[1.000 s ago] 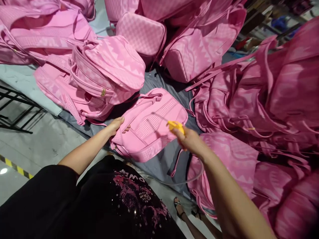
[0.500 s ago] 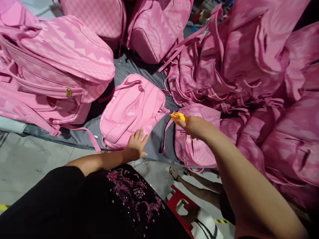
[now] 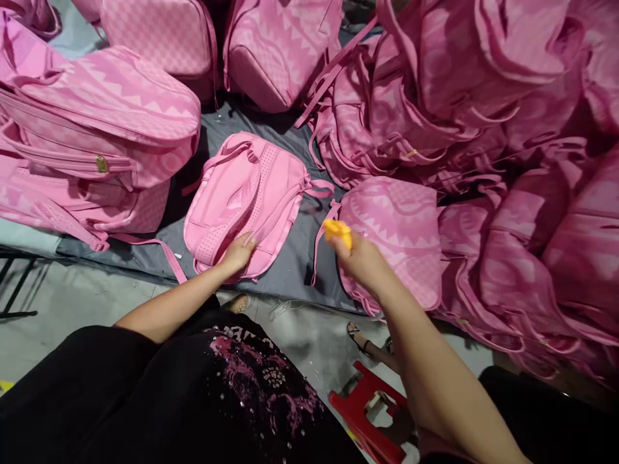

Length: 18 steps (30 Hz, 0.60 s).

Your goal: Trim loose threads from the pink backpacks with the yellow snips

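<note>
A small pink backpack (image 3: 285,222) lies on the grey-covered table with its straps and back panel facing up. My left hand (image 3: 236,254) is closed on its near side, at a shoulder strap, with the fingertips partly hidden. To the right, my right hand (image 3: 360,258) grips a small yellow-handled tool (image 3: 337,233); whatever extends from the handle cannot be made out. This hand is apart from the small backpack and hovers over the left side of another pink backpack (image 3: 396,225), which has a zigzag pattern.
Large pink backpacks (image 3: 140,116) stand at the left, and more (image 3: 285,51) stand behind. A dense row of pink backpacks (image 3: 512,238) fills the right. Grey sheeting (image 3: 300,258) covers the table. Below are a red stool (image 3: 372,412) and another person's foot (image 3: 358,336).
My left hand has gone from resting spread on the small backpack to gripping its strap side. My right hand with the yellow tool has drawn away from the backpack's loop end.
</note>
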Each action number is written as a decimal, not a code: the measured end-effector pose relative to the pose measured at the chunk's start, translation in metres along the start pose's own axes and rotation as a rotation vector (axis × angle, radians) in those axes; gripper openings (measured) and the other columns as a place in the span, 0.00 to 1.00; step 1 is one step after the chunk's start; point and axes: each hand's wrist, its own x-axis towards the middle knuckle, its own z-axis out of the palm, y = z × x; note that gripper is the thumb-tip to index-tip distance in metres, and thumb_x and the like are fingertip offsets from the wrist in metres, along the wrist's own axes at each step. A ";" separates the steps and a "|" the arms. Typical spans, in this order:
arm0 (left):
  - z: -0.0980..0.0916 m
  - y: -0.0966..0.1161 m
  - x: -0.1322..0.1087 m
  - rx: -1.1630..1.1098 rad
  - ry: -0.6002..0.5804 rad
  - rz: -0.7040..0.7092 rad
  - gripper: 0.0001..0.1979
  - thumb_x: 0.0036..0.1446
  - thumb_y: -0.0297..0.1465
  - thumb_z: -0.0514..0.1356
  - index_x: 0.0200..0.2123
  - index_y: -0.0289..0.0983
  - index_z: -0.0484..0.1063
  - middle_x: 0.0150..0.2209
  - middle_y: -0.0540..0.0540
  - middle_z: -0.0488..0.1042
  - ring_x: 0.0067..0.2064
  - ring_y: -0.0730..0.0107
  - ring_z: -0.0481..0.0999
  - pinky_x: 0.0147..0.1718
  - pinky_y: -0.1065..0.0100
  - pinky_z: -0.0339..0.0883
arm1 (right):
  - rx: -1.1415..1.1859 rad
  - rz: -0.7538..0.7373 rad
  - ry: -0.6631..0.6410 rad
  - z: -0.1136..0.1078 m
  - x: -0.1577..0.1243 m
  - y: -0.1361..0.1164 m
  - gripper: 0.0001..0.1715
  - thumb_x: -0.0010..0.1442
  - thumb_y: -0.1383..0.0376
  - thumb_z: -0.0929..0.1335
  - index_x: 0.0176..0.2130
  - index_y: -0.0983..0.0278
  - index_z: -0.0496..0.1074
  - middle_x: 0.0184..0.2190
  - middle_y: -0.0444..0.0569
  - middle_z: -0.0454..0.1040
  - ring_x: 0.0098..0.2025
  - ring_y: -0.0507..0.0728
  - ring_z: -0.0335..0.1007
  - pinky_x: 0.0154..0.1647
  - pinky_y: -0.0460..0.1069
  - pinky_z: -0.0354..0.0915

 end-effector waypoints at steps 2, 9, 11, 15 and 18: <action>0.004 0.006 -0.014 0.234 0.039 0.170 0.26 0.63 0.38 0.57 0.63 0.38 0.66 0.55 0.38 0.73 0.60 0.53 0.69 0.62 0.52 0.61 | -0.076 -0.062 -0.101 0.008 -0.005 0.003 0.28 0.70 0.49 0.59 0.55 0.66 0.70 0.38 0.56 0.79 0.39 0.61 0.77 0.33 0.48 0.63; -0.059 0.010 -0.060 0.198 0.446 0.446 0.27 0.61 0.42 0.59 0.61 0.40 0.67 0.64 0.40 0.63 0.65 0.55 0.62 0.66 0.54 0.55 | -0.278 -0.051 -0.274 0.082 -0.063 0.010 0.25 0.72 0.49 0.57 0.53 0.63 0.68 0.38 0.57 0.80 0.40 0.64 0.79 0.33 0.49 0.62; -0.086 0.004 -0.051 -0.080 0.586 0.173 0.20 0.64 0.39 0.56 0.55 0.36 0.69 0.55 0.39 0.70 0.60 0.58 0.68 0.62 0.56 0.61 | -0.296 -0.046 -0.249 0.114 -0.075 0.002 0.24 0.73 0.51 0.56 0.53 0.64 0.68 0.36 0.58 0.80 0.38 0.63 0.80 0.32 0.48 0.62; -0.117 0.000 -0.011 -0.631 0.346 -0.305 0.10 0.67 0.33 0.51 0.38 0.34 0.68 0.32 0.44 0.72 0.42 0.66 0.77 0.48 0.63 0.73 | -0.300 -0.022 -0.109 0.168 -0.078 -0.021 0.25 0.75 0.54 0.53 0.50 0.67 0.68 0.32 0.60 0.79 0.35 0.62 0.80 0.31 0.47 0.63; -0.127 0.002 0.008 -0.819 0.101 -0.358 0.13 0.67 0.38 0.54 0.35 0.35 0.67 0.31 0.45 0.72 0.38 0.67 0.78 0.44 0.64 0.76 | -0.256 0.008 -0.069 0.191 -0.071 -0.035 0.25 0.75 0.56 0.52 0.50 0.68 0.68 0.33 0.62 0.78 0.36 0.61 0.80 0.31 0.47 0.63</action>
